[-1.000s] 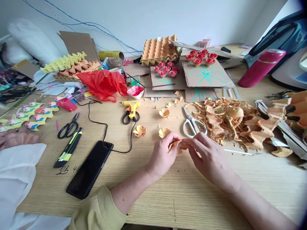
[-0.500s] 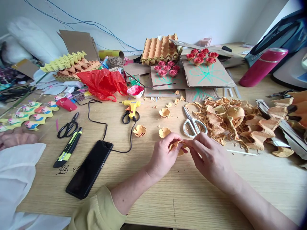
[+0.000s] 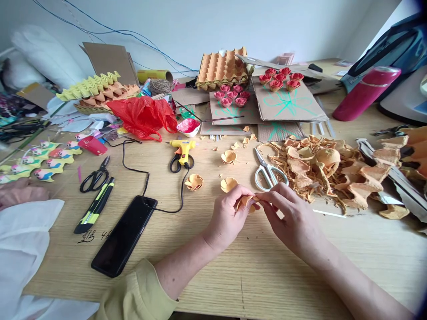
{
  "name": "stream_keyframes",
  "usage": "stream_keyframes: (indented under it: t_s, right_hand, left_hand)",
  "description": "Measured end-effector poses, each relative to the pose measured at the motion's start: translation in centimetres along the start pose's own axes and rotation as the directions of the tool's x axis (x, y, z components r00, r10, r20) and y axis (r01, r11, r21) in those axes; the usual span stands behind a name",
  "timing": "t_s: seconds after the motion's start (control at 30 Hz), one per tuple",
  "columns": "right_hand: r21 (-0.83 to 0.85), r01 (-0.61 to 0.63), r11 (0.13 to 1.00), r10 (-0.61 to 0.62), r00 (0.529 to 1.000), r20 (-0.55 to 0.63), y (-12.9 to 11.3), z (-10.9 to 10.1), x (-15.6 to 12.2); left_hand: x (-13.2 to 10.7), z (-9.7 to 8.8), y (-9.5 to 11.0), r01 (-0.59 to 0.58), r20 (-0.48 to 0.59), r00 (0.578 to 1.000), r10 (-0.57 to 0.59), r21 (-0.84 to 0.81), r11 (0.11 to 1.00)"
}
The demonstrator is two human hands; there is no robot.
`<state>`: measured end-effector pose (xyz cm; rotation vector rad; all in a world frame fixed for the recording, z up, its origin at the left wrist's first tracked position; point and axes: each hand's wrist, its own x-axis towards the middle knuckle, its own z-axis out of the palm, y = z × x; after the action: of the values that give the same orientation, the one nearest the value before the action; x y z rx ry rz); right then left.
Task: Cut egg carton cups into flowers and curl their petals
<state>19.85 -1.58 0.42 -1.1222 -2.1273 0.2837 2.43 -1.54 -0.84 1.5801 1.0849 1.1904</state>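
Observation:
Between my two hands is an orange egg-carton flower cup (image 3: 245,202), partly covered by fingers. My left hand (image 3: 230,213) pinches it from the left. The fingertips of my right hand (image 3: 293,218) are closed on its right edge. Just behind my left hand sits another orange flower cup (image 3: 229,184), with one more cup (image 3: 228,156) farther back and a fuller layered flower (image 3: 194,182) to the left. White-handled scissors (image 3: 270,173) lie just beyond my right hand.
Orange carton scraps (image 3: 310,169) pile up at the right. A yellow glue gun (image 3: 182,151), a black phone (image 3: 123,238), a utility knife (image 3: 95,206) and black scissors (image 3: 96,175) lie left. Red-painted flowers (image 3: 282,80) stand on cardboard behind. Another person's white sleeve (image 3: 30,249) rests at far left.
My right hand has shifted and turned slightly at the cup's edge. A white stick beside it now lies a little farther left. My left hand stays almost still.

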Motion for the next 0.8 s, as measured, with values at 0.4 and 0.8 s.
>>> stream_keyframes:
  t_s: [0.4, 0.8]
  right_hand:
    - [0.028, -0.012, 1.0, 0.012, 1.0, -0.025, -0.48, -0.3, 0.4]
    - [-0.015, 0.024, 1.0, -0.024, 1.0, -0.003, -0.07, -0.07, 0.08]
  left_hand:
    - [-0.06, -0.09, 0.31, -0.06, -0.078, 0.995, 0.068, 0.108, 0.992]
    - [-0.13, 0.11, -0.06, 0.077, 0.016, 0.997, -0.076, -0.108, 0.991]
